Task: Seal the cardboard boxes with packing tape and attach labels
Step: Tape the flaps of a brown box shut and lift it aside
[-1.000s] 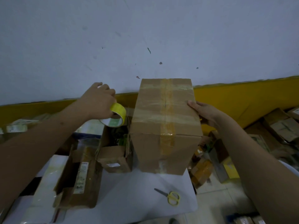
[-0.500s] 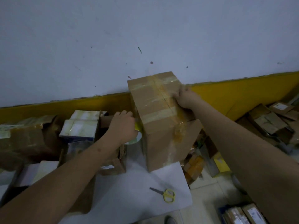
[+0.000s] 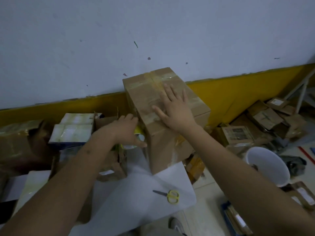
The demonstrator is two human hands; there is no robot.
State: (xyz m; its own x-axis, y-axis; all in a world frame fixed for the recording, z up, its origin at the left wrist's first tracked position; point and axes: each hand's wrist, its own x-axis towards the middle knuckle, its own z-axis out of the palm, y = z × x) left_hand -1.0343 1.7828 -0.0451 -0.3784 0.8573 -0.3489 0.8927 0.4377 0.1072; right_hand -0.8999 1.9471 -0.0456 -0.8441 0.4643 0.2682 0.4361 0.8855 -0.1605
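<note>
A tall cardboard box (image 3: 163,145) stands on the white table (image 3: 136,193), turned at an angle, with clear tape strips crossing its top. My right hand (image 3: 173,109) lies flat on the box's top, fingers spread and straight. My left hand (image 3: 126,132) grips a roll of packing tape (image 3: 139,133) with a yellow core, held against the box's left side. The roll is mostly hidden behind that hand.
Yellow-handled scissors (image 3: 168,195) lie near the table's front right corner. Smaller open boxes (image 3: 112,169) and taped parcels (image 3: 73,130) crowd the table's left. Packed boxes (image 3: 262,120) and a white bucket (image 3: 267,166) sit on the floor at right. A wall stands close behind.
My right hand moved from the box's far edge to lie flat on its top. The box turned further. My left hand stays with the tape roll at the box's left side.
</note>
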